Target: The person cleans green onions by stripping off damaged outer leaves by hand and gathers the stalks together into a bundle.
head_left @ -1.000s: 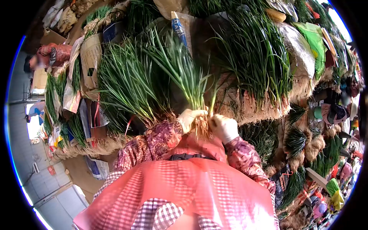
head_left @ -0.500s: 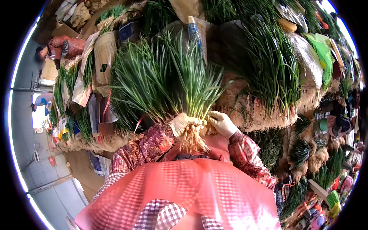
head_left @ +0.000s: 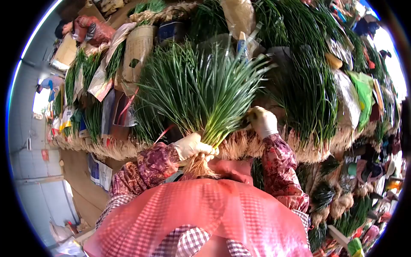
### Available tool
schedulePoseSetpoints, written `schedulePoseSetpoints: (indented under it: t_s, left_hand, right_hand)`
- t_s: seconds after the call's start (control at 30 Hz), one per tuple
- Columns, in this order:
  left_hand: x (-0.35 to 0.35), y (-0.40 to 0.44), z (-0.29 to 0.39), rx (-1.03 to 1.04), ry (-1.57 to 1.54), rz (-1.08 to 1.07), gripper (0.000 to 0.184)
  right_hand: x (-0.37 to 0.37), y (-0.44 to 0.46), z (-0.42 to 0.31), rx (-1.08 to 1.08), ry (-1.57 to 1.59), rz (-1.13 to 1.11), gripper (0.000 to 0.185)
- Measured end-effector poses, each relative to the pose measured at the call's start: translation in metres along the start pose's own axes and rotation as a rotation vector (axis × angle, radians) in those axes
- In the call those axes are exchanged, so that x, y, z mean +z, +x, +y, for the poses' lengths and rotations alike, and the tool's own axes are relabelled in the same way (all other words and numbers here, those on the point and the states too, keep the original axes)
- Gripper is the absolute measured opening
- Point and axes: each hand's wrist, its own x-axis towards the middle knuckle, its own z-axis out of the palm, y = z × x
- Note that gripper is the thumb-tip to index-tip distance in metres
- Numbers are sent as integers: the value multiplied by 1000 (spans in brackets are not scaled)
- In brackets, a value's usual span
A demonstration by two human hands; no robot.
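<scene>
My left hand (head_left: 193, 146), in a pale glove, is closed around the lower stems of a bunch of long-leaved green plants (head_left: 218, 122) that look like chives. Their tan roots (head_left: 199, 166) hang below the fist, and the leaves fan out above it. To the right of the bunch is my gloved right hand (head_left: 263, 121), its fingers curled together beside the leaves. Whatever lies in those fingertips, if anything, is too small to make out.
More rooted green plants (head_left: 310, 103) are heaped in a long row ahead, with sacks and wrappings (head_left: 139, 51) among them. A red apron (head_left: 192, 205) covers my front. Another person (head_left: 92, 30) bends at the upper left. A green bag (head_left: 361, 94) lies at the right.
My right hand has left the stems and moved up and to the right. My left hand, still gripping the bunch, has shifted slightly left and down. The view has tilted a little.
</scene>
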Motion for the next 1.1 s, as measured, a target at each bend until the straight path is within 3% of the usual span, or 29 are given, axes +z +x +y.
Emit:
schedulePoseSetpoints:
  t_s: [0.1,0.17,0.23,0.37,0.43,0.47,0.5,0.57,0.6,0.63,0.67,0.7,0.77,0.83,0.9,0.93,0.97,1.03,1.07,1.1]
  left_hand:
    - [-19,-36,18,21,80,89,21]
    - [-42,-62,35,123,140,136,26]
    - [-53,-93,70,253,147,248,33]
    - [-69,-123,122,541,234,381,33]
    - [-94,-105,113,525,114,445,30]
    - [-98,-91,100,552,18,422,29]
    - [-101,-72,85,579,-76,396,28]
    - [-119,-17,24,487,-216,360,21]
    - [-127,11,-15,271,-257,389,14]
    - [-113,28,-39,195,-265,383,11]
    - [-106,56,-76,126,-206,490,11]
    - [-103,78,-106,56,-145,594,10]
    - [-98,85,-124,152,-334,512,9]
    - [-98,93,-130,8,-283,643,11]
    - [-86,64,-111,199,-285,513,28]
    - [-77,51,-99,210,-349,525,64]
    - [-60,35,-87,207,-412,628,89]
    - [-68,24,-98,274,-367,575,93]
    - [-74,23,-106,312,-153,733,97]
    - [-84,17,-109,456,-225,613,101]
  right_hand:
    - [-20,13,14,151,-53,214,16]
    - [-49,8,11,251,375,257,10]
    - [-48,7,43,128,277,304,8]
    - [-38,-21,47,90,161,121,16]
    - [-27,-40,38,190,271,11,18]
    - [-18,-48,45,136,168,7,17]
    - [-8,-57,48,250,198,-40,18]
    - [1,-79,48,17,42,46,18]
    - [13,-90,65,39,28,37,19]
    - [24,-95,80,63,13,26,21]
    - [6,-95,38,368,172,-167,24]
    - [32,-97,73,292,200,-164,22]
    - [38,-89,59,-7,40,-110,20]
    - [41,-72,30,-83,162,-58,20]
    - [58,-48,22,74,255,-131,21]
    - [66,-34,15,141,311,-172,23]
    - [73,-22,7,208,369,-216,26]
    - [78,-1,-20,242,469,-314,33]
    - [87,9,-26,230,492,-306,36]
    - [95,18,-29,218,515,-300,40]
